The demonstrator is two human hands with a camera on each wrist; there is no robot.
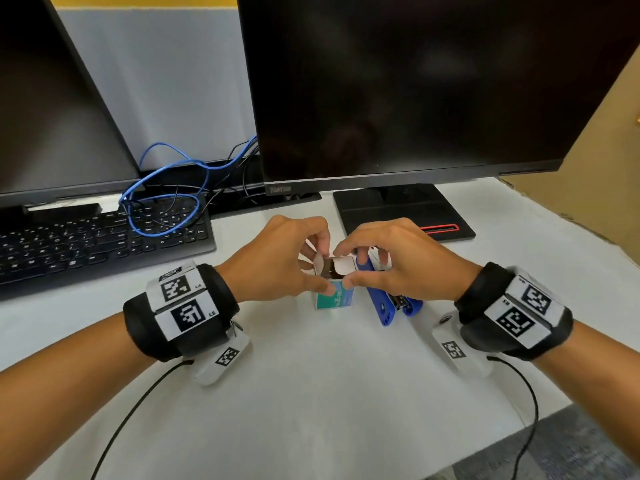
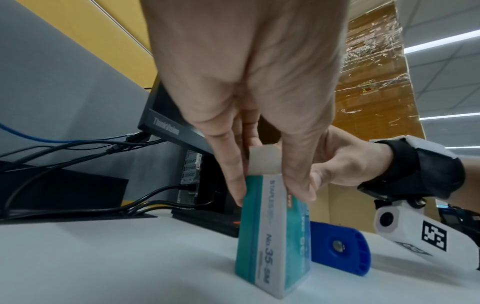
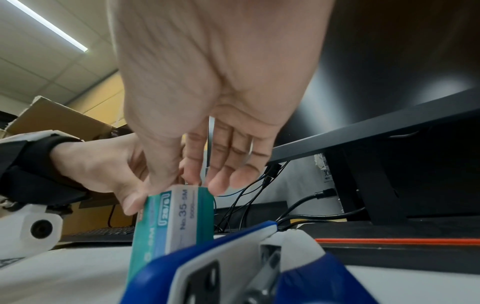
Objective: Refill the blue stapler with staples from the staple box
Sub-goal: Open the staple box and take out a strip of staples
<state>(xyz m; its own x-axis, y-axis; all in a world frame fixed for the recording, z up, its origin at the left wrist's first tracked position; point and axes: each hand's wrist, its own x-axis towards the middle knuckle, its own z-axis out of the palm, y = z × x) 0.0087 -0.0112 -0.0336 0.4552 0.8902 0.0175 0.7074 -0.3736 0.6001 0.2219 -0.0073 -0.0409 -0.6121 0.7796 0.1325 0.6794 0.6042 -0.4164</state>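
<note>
The teal and white staple box [image 1: 334, 300] stands upright on the white table [image 1: 311, 393], its top flaps folded open. My left hand [image 1: 320, 268] grips the box's top from the left, thumb on the near side and fingers on the far side [image 2: 271, 195]. My right hand [image 1: 349, 266] pinches the box's top edge from the right, thumb near and fingers over the opening [image 3: 176, 195]. The blue stapler [image 1: 381, 308] lies swung open on the table just right of the box, partly under my right hand [image 3: 221, 267]. What is inside the box is hidden.
A black monitor [image 1: 433, 81] on a stand base [image 1: 401, 213] rises right behind the hands. A black keyboard [image 1: 86, 240] with a looped blue cable [image 1: 166, 202] lies at the left under a second monitor. The table's edge [image 1: 519, 427] runs at the lower right.
</note>
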